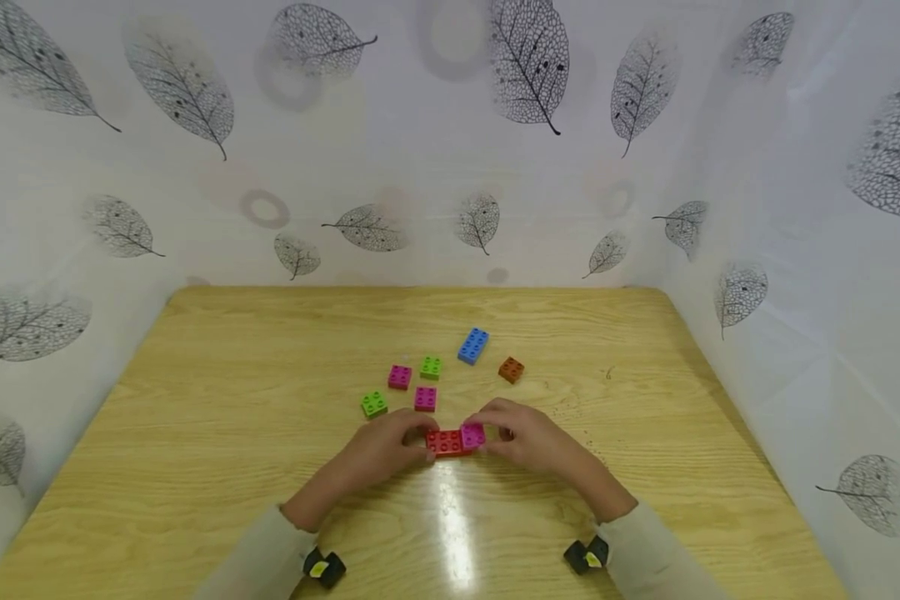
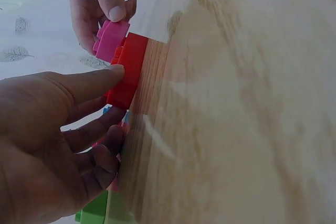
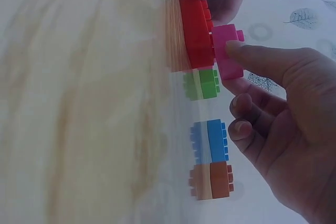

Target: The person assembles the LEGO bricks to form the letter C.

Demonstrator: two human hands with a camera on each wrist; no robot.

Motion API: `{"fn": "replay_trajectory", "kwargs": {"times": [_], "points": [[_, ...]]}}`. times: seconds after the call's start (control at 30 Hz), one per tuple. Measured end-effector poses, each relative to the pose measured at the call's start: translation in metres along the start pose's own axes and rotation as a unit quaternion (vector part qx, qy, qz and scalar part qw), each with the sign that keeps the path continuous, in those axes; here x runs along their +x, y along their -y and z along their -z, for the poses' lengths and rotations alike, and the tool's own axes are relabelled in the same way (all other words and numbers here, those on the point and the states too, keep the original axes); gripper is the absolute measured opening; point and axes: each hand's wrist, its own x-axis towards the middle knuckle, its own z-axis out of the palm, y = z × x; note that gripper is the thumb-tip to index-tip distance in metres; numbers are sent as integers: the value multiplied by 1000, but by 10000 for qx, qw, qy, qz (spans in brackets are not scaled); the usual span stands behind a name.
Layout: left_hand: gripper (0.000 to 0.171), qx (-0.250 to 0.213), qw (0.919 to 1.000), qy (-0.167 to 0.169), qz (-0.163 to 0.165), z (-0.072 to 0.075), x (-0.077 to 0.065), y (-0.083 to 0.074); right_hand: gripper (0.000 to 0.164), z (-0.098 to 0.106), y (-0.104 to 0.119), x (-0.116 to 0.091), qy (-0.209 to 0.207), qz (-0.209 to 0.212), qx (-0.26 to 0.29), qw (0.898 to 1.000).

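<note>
A long red building block lies on the wooden table in front of the person. Its left end is pinched between the thumb and fingers of my left hand. My right hand pinches a small pink building block over the red block's right end. In the right wrist view the pink block meets the red block's studded side; whether it is fully pressed on I cannot tell. The left wrist view shows the left thumb on the near side of the red block.
Beyond the hands lie two more pink blocks, two green blocks, a blue block and a brown block. A leaf-patterned white curtain surrounds the wooden table at its back and sides.
</note>
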Motion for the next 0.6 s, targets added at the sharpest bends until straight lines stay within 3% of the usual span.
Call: {"fn": "replay_trajectory", "kwargs": {"times": [0.6], "points": [[38,-236,9996,22,140,-1,1,0,39,-2,4,1,-181,237,-589,9978]]}}
